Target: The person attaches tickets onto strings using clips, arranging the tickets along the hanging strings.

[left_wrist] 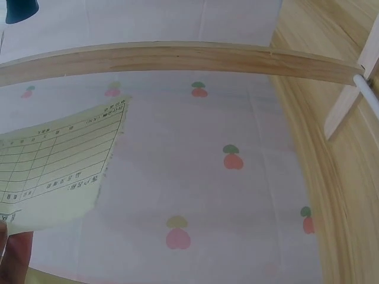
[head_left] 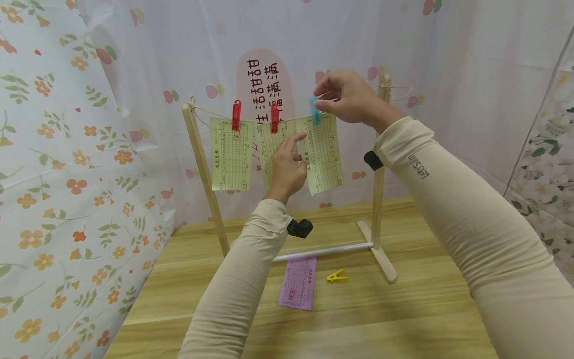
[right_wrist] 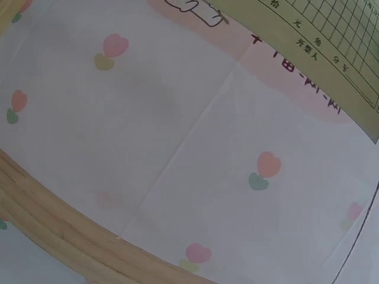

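Three yellow-green printed slips hang from a string: a left slip (head_left: 230, 164), a middle slip (head_left: 264, 144) and a right slip (head_left: 325, 159). Red clothespins grip the string at the left clothespin (head_left: 236, 114) and middle clothespin (head_left: 274, 118). My right hand (head_left: 350, 99) pinches the top of a blue clothespin (head_left: 316, 112) on the right slip. My left hand (head_left: 288, 167) is in front of the middle slip, its straight index finger touching the right slip's left edge. In the left wrist view, fingertips (left_wrist: 19, 254) meet a slip's edge (left_wrist: 59, 171).
On the wooden table (head_left: 403, 319) lie a purple slip (head_left: 298, 284) and a yellow clothespin (head_left: 336, 276). Wooden posts, a left post (head_left: 204, 169) and a right post (head_left: 378, 209), hold the string. A white rod (head_left: 332, 250) spans low between them, before a patterned curtain (head_left: 341, 30).
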{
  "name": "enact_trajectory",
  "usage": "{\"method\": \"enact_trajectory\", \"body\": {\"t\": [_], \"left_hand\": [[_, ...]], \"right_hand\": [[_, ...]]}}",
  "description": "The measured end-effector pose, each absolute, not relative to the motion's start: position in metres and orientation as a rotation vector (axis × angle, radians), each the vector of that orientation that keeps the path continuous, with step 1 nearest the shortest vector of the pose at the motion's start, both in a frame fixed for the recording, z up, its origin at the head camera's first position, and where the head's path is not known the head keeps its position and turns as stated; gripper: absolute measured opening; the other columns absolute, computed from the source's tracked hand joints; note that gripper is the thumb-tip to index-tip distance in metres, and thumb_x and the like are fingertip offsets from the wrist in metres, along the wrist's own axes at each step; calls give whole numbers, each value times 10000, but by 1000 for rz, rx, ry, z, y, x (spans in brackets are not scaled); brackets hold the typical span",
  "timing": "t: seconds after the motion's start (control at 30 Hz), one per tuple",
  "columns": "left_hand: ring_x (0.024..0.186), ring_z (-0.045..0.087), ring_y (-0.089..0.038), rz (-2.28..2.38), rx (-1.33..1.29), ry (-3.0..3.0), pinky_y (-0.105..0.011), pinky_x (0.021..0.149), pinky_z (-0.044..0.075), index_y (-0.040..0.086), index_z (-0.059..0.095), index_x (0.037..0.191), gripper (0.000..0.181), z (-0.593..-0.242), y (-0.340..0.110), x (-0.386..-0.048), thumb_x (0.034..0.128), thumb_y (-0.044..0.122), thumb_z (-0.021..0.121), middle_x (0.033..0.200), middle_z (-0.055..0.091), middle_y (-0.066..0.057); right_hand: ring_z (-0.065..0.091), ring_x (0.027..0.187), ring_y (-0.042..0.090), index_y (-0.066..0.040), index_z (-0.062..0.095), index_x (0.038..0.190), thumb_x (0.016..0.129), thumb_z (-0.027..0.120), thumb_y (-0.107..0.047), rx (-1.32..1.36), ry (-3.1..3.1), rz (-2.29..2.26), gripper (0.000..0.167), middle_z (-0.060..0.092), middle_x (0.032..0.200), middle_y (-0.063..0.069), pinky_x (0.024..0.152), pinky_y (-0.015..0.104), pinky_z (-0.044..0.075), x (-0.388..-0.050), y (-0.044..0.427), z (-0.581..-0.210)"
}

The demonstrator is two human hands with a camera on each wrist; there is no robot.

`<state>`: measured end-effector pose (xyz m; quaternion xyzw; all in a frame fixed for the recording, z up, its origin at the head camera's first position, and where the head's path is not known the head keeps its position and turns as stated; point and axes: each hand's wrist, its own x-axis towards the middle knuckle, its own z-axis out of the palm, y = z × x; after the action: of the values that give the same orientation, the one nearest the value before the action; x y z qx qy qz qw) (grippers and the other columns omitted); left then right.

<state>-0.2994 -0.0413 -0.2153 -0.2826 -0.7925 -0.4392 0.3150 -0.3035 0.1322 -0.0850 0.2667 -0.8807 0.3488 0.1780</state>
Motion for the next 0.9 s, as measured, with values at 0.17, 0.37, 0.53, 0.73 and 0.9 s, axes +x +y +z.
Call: {"method": "enact_trajectory", "body": {"t": [0.17, 0.37, 0.53, 0.73, 0.9], "left_hand": [[895, 622, -253, -1125, -732, -2103, -321, 867, 470, 67, 498, 1372, 614, -216, -41, -299, 804, -157, 563, 1352, 522, -90], [904, 619, -276, -1123, -735, -2101, -331, 872, 458, 68, 495, 1373, 614, -214, -41, -298, 803, -149, 564, 1360, 515, -92], [888, 624, -259, -1123, -733, -2099, -309, 833, 481, 73, 505, 1365, 616, -215, -43, -298, 797, -155, 570, 1353, 519, -90], [912, 638, -265, -1125, -741, -2103, -329, 888, 483, 63, 500, 1369, 595, -218, -45, -300, 816, -141, 576, 1364, 512, -99], [922, 655, -271, -1142, -739, -2106, -321, 891, 502, 54, 496, 1368, 593, -219, -47, -300, 817, -142, 591, 1376, 503, -106]], "right_hand": [[565, 1182, 249, 58, 549, 1207, 944, 628, -127, 775, -2433, 1057, 331, 583, 1244, 157, 1007, 335, 441, -302, 134, -88], [560, 1173, 248, 59, 531, 1221, 950, 610, -120, 793, -2367, 1126, 334, 569, 1256, 174, 1007, 339, 439, -297, 137, -90], [562, 1150, 246, 21, 537, 1227, 947, 609, -127, 806, -2322, 1157, 324, 570, 1232, 141, 996, 354, 447, -295, 139, -98], [572, 1158, 280, 27, 537, 1231, 942, 599, -106, 809, -2277, 1176, 324, 575, 1233, 149, 991, 366, 457, -291, 142, -109], [578, 1158, 288, 26, 539, 1243, 949, 585, -103, 806, -2260, 1200, 324, 587, 1251, 154, 989, 365, 461, -288, 143, -120]]}}
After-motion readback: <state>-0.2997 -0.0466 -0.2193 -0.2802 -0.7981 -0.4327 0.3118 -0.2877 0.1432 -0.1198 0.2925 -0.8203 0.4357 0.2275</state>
